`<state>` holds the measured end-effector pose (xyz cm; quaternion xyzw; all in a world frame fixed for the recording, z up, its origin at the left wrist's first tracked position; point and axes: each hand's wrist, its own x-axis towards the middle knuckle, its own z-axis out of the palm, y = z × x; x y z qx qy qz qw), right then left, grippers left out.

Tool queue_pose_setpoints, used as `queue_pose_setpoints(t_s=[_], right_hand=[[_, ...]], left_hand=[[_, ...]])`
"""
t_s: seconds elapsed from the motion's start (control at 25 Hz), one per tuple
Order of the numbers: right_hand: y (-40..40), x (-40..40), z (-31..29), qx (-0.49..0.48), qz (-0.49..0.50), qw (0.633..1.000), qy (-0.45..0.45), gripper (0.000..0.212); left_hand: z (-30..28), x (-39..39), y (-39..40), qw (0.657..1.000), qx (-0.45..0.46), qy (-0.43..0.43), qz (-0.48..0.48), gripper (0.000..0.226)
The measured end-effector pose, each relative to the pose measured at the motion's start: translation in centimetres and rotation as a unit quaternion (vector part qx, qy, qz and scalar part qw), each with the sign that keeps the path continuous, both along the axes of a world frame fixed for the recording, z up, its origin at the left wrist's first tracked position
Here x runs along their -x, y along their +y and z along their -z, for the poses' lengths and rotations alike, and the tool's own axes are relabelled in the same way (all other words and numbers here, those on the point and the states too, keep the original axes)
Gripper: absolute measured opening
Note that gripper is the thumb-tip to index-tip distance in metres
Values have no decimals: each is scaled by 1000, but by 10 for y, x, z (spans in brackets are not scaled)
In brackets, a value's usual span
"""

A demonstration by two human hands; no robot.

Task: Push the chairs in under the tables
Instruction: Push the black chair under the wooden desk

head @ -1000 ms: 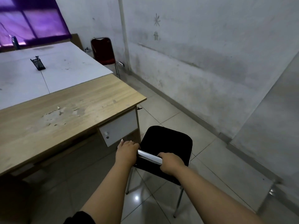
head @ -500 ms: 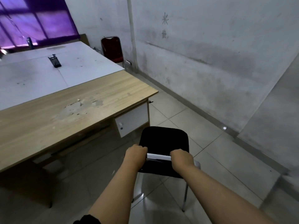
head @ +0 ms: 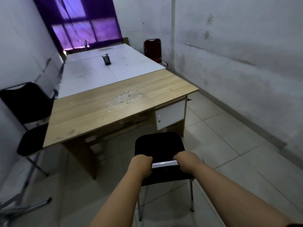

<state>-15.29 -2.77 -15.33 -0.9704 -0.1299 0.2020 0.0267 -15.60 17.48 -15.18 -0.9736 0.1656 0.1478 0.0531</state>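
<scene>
Both hands, left [head: 141, 166] and right [head: 188, 161], fists clenched round the black chair [head: 159, 145] back's chrome bar [head: 164, 164].

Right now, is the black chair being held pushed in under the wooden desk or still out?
Still out. The black chair stands on open floor short of the wooden desk, its whole seat visible.

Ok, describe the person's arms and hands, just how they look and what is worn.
Both forearms are bare from wrist to near the elbow. The left hand and right hand wear no gloves, rings or watch that show. A dark sleeve edge shows at the bottom right corner.
</scene>
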Motion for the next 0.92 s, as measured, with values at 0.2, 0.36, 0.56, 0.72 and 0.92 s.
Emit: queue_pose_setpoints(t_s=[0.2,0.36,0.56,0.72,0.92], right_hand=[[40,-39,7,16,-93,991,-97,30],[48,-93,14,36,-118,984,-130,24],[68,-182,13,18,-111,990,-90,23],[90,-242,11,8,-141,985,-103,18],[113,-299,12,-3,-172,975,-138,12]], left_hand=[[11,0,31,994,38,-7,-106,29],[20,-40,39,985,115,-1,-130,35],[23,-123,61,979,119,-33,-162,42],[21,-180,81,973,105,-39,-204,38],[19,-236,101,964,91,-46,-245,32]])
